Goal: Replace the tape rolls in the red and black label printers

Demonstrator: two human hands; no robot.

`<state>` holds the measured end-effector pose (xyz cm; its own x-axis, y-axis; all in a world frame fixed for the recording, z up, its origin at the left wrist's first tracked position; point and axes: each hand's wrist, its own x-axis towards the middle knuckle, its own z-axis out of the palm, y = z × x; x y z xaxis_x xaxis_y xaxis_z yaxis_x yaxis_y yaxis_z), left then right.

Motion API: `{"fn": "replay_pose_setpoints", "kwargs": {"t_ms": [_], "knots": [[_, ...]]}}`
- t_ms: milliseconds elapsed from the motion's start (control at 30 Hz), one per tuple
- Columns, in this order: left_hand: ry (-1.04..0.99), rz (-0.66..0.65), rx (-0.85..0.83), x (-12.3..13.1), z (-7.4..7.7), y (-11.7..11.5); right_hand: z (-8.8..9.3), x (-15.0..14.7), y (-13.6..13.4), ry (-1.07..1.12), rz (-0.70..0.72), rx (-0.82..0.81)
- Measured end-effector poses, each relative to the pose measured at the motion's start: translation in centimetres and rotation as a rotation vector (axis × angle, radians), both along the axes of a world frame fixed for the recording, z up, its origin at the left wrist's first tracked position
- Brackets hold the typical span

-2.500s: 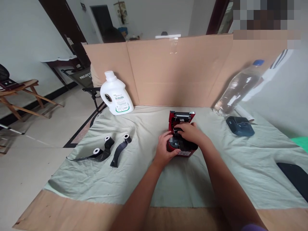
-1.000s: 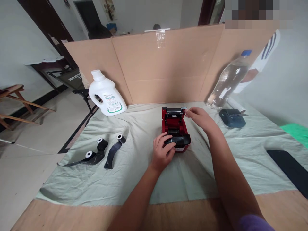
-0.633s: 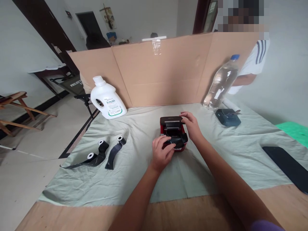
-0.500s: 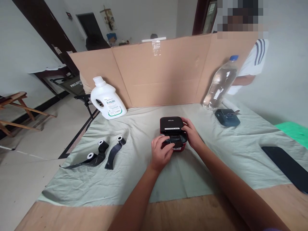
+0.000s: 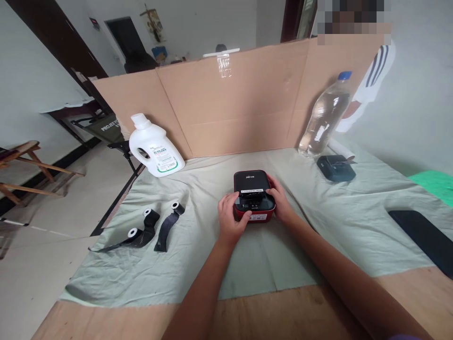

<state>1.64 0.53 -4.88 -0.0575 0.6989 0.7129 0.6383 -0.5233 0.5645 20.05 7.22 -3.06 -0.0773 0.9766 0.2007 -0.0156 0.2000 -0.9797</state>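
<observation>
A small red printer (image 5: 253, 196) with a black lid stands on the pale green cloth (image 5: 198, 255), its lid down. My left hand (image 5: 229, 218) grips its left front corner with the fingers curled against it. My right hand (image 5: 279, 203) holds the right side, thumb resting on the lid. Two black ribbon rolls with white cores (image 5: 141, 231) (image 5: 169, 225) lie on the cloth to the left, partly unrolled.
A white detergent jug (image 5: 153, 147) stands at back left and a clear water bottle (image 5: 323, 115) at back right, both before a cardboard screen (image 5: 230, 108). A dark blue device (image 5: 335, 167) and a black flat object (image 5: 423, 238) lie on the right. A person in a white striped shirt (image 5: 371, 89) stands behind.
The printer's lid was up, showing the red inside; my right hand swung it down and it is now closed. My left hand shifted from the black roll at the front to the printer's corner.
</observation>
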Motion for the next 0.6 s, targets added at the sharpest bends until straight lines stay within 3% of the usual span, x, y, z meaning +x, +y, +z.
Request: {"fn": "replay_pose_setpoints", "kwargs": {"t_ms": [333, 600], "knots": [[0.017, -0.017, -0.073, -0.9, 0.4, 0.6, 0.2, -0.2, -0.1, -0.082, -0.024, -0.015], [-0.036, -0.053, -0.027, -0.4, 0.0, 0.4, -0.8, -0.5, -0.3, 0.003, -0.024, 0.006]]}}
